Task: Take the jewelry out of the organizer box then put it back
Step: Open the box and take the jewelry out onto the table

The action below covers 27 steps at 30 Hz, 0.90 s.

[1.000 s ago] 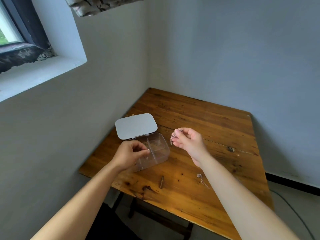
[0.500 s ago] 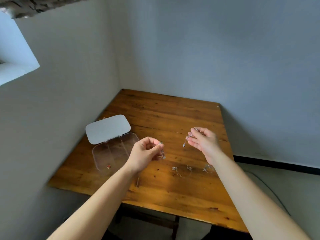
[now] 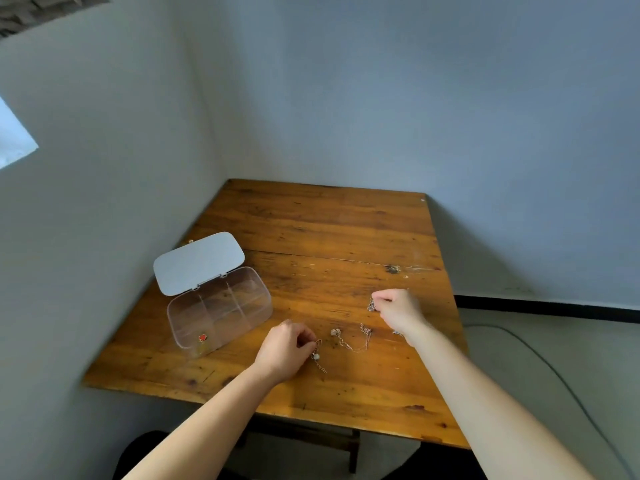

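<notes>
On the table [image 3: 329, 230], the left hand [image 3: 284, 351] and right hand [image 3: 398, 308] each pinch a thin chain [image 3: 318, 362]; light, limp, tangle-prone, best lifted by 1 end.

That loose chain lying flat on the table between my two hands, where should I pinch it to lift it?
Pinch the chain at one raised end, probably the charm cluster near, coming straight down from above with fingertips. It lies flat in a U on the table, so its thin middle gives little to catch, while the lumpy ends stand slightly proud. The left hand sits nearest that end.
</notes>
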Available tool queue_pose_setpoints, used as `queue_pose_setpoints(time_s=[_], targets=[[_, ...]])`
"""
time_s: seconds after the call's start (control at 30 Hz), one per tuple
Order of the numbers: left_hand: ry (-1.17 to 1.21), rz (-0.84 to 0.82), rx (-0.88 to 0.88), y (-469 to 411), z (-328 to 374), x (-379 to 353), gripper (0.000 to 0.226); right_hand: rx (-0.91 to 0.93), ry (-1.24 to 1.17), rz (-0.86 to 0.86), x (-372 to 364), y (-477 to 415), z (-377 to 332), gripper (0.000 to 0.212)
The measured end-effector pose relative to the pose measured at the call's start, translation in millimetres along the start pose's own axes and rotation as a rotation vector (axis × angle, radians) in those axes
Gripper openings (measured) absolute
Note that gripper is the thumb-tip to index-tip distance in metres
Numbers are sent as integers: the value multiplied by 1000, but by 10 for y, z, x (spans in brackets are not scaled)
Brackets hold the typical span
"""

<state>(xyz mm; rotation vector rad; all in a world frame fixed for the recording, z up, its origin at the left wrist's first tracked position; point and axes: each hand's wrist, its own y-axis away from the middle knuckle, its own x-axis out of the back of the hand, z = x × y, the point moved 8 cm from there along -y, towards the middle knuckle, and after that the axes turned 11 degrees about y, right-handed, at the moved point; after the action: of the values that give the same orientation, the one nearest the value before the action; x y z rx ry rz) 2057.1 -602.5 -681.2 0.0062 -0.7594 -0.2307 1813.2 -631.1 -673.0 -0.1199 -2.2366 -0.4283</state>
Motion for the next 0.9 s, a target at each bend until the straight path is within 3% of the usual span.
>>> queue_pose_setpoints(time_s=[0.2,0.37,0.47,0.63,0.77,0.9], targets=[[-66,10,-79,72,7,90,21,179,453,35,-21,115,-226,33],[-162,237,-201,291,2,650,22,326,437,40,-133,264,-603,35],[-219,329,-175,401,-202,1082,23,471,395,-5,-361,373,-924,35],[-342,176,-2,471,-626,1438,38,723,412,-111,-878,572,-1546,40],[-417,5,102,431,-871,1454,44,890,574,-97,-1231,717,-1929,48],[-413,-138,183,336,-996,1354,43,953,635,-32,-1497,730,-1951,42]])
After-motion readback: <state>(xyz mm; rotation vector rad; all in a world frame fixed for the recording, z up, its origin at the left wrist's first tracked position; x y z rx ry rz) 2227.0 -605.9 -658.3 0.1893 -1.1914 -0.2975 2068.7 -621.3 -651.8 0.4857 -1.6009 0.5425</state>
